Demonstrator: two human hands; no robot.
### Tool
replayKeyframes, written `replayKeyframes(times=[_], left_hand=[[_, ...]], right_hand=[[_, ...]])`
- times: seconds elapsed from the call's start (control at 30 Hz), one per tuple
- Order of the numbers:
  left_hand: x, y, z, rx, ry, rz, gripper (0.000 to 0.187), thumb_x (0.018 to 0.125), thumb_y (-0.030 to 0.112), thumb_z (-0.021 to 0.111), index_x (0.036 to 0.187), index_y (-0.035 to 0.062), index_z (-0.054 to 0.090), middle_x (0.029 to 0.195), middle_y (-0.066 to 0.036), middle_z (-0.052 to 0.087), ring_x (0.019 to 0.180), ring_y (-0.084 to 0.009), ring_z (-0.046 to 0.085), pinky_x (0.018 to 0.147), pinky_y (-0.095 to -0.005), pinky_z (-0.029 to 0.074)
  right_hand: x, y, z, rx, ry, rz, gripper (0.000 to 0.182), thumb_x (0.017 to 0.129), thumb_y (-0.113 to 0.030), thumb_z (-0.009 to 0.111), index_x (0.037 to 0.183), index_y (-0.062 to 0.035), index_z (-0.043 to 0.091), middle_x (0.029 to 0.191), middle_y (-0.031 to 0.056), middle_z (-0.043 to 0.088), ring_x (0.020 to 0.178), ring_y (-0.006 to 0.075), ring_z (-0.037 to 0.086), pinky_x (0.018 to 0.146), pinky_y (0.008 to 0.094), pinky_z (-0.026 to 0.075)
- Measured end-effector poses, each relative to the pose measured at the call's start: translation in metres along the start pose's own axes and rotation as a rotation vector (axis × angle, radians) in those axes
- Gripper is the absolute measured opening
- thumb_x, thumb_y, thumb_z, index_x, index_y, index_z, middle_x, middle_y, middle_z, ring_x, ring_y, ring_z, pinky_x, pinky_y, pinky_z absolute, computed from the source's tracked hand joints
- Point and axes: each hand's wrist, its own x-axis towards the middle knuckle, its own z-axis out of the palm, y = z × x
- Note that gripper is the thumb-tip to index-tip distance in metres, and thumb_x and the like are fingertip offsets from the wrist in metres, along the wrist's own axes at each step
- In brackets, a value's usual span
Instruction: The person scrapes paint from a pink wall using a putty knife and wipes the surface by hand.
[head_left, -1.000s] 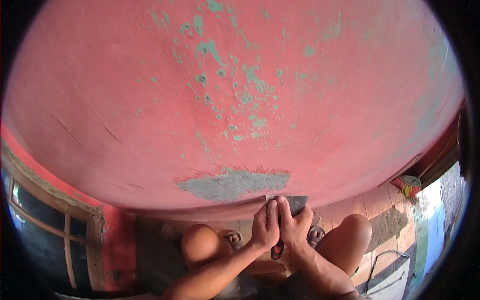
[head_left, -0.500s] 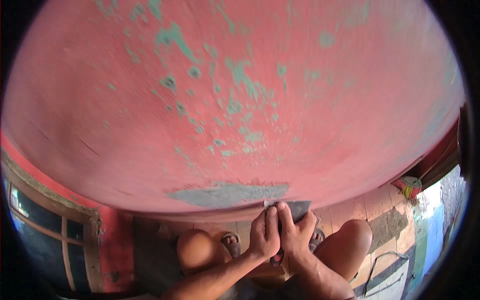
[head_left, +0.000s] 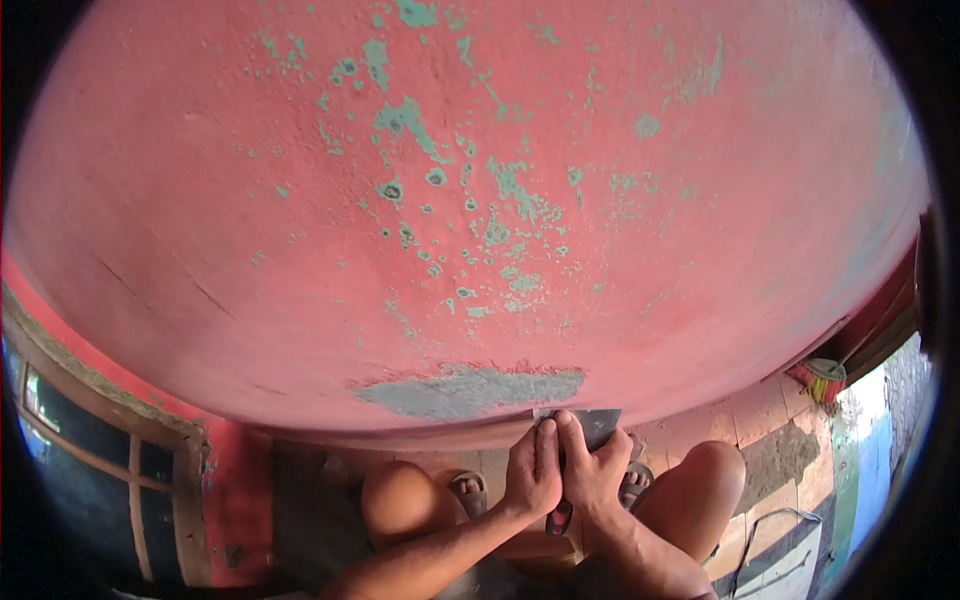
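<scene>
A scraper with a wide, flat grey blade (head_left: 601, 424) is held close to the lower part of a red-painted wall (head_left: 300, 250), just under a bare grey patch (head_left: 470, 393). My left hand (head_left: 533, 468) is closed on the scraper's left side, thumb pointing up along the blade. On the other side, my right hand (head_left: 596, 466) also grips it, with a finger laid over the blade. Part of the dark and red handle (head_left: 558, 519) shows below, between my wrists; the rest is hidden by the hands.
Green and grey spots dot the wall above. My bent knees (head_left: 405, 500) and sandalled feet flank the hands on a tiled floor (head_left: 700, 415). A broom (head_left: 824, 378) leans at the right, and a framed window (head_left: 95, 460) is at the left.
The view has shifted slightly, so the wall's spots and grey patch appear a little farther right. Both hands keep their grip on the scraper and sit almost where they were.
</scene>
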Motion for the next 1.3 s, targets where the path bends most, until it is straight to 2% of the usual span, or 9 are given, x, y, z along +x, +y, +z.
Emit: replayKeyframes(times=[0.03, 0.17, 0.27, 0.4, 0.53, 0.57, 0.7, 0.93, 1.3], left_hand=[[0.0, 0.002, 0.001, -0.021, 0.003, 0.006, 0.031, 0.106, 0.022, 0.041, 0.101, -0.0022, 0.059, 0.088, -0.019, 0.064, 0.083, -0.0268, 0.065, 0.072, -0.0348, 0.049], [0.009, 0.014, -0.009, 0.2, -0.048, 0.162, 0.036, 0.108, 0.023, 0.036, 0.094, -0.0016, 0.058, 0.085, -0.012, 0.061, 0.081, -0.0152, 0.057, 0.068, -0.0332, 0.047], [0.002, -0.004, -0.002, 0.046, -0.01, 0.075, 0.033, 0.106, 0.022, 0.04, 0.101, -0.0031, 0.06, 0.088, -0.023, 0.065, 0.084, -0.0324, 0.067, 0.071, -0.0373, 0.05], [0.007, 0.017, 0.0, -0.04, 0.003, 0.105, 0.032, 0.108, 0.021, 0.037, 0.095, -0.0016, 0.056, 0.083, -0.012, 0.061, 0.08, -0.0166, 0.058, 0.068, -0.0336, 0.047], [0.004, 0.006, -0.005, 0.144, -0.036, 0.193, 0.033, 0.108, 0.02, 0.035, 0.098, -0.0024, 0.057, 0.084, -0.014, 0.061, 0.08, -0.02, 0.06, 0.069, -0.0335, 0.047], [0.002, 0.003, -0.004, 0.06, -0.03, 0.084, 0.031, 0.107, 0.02, 0.039, 0.103, -0.0028, 0.06, 0.089, -0.02, 0.064, 0.083, -0.021, 0.063, 0.073, -0.0339, 0.049], [0.004, 0.011, -0.003, 0.042, -0.024, 0.075, 0.032, 0.107, 0.021, 0.039, 0.102, -0.0029, 0.059, 0.086, -0.014, 0.063, 0.084, -0.0152, 0.06, 0.073, -0.0335, 0.049], [0.008, 0.014, -0.007, 0.064, -0.034, 0.105, 0.031, 0.107, 0.02, 0.039, 0.101, -0.0035, 0.058, 0.086, -0.022, 0.063, 0.082, -0.0308, 0.065, 0.07, -0.0369, 0.049], [-0.001, 0.014, -0.008, 0.081, -0.049, 0.101, 0.034, 0.107, 0.023, 0.039, 0.101, -0.0043, 0.059, 0.086, -0.021, 0.064, 0.08, -0.0268, 0.064, 0.07, -0.0368, 0.049]], right_hand=[[0.0, 0.003, 0.001, -0.007, 0.031, -0.03, 0.026, 0.088, -0.02, 0.074, 0.087, 0.0057, 0.069, 0.073, 0.0088, 0.07, 0.069, 0.0083, 0.061, 0.062, 0.0286, 0.051], [0.006, -0.016, 0.002, -0.031, -0.02, -0.073, 0.026, 0.087, -0.02, 0.075, 0.084, 0.0054, 0.069, 0.068, 0.0073, 0.069, 0.065, 0.0079, 0.059, 0.06, 0.0282, 0.05], [0.002, 0.003, 0.001, -0.091, 0.029, -0.043, 0.027, 0.088, -0.02, 0.074, 0.082, 0.0052, 0.068, 0.067, 0.0062, 0.067, 0.064, 0.0073, 0.058, 0.058, 0.0278, 0.049], [0.001, -0.006, 0.004, 0.021, 0.028, -0.071, 0.024, 0.09, -0.018, 0.072, 0.085, 0.0053, 0.068, 0.07, 0.0051, 0.069, 0.066, 0.0072, 0.058, 0.059, 0.0273, 0.049], [0.002, -0.007, 0.0, -0.075, -0.002, -0.035, 0.024, 0.09, -0.018, 0.072, 0.086, 0.0059, 0.068, 0.073, 0.0048, 0.069, 0.067, 0.008, 0.058, 0.061, 0.0275, 0.05], [-0.001, -0.004, 0.003, -0.047, 0.025, -0.062, 0.025, 0.09, -0.018, 0.072, 0.085, 0.0059, 0.068, 0.072, 0.0047, 0.069, 0.067, 0.0079, 0.058, 0.06, 0.0278, 0.049], [0.005, -0.017, 0.001, -0.062, 0.002, -0.047, 0.027, 0.09, -0.02, 0.072, 0.083, 0.006, 0.068, 0.069, 0.0049, 0.068, 0.065, 0.007, 0.057, 0.059, 0.0281, 0.049], [0.002, -0.017, 0.004, -0.031, 0.018, -0.095, 0.027, 0.09, -0.02, 0.072, 0.081, 0.0053, 0.067, 0.068, 0.004, 0.067, 0.064, 0.0068, 0.055, 0.058, 0.0278, 0.048], [-0.003, -0.02, 0.0, -0.009, -0.007, -0.046, 0.024, 0.091, -0.019, 0.072, 0.086, 0.0047, 0.069, 0.072, 0.0029, 0.068, 0.066, 0.0066, 0.056, 0.059, 0.027, 0.048]])
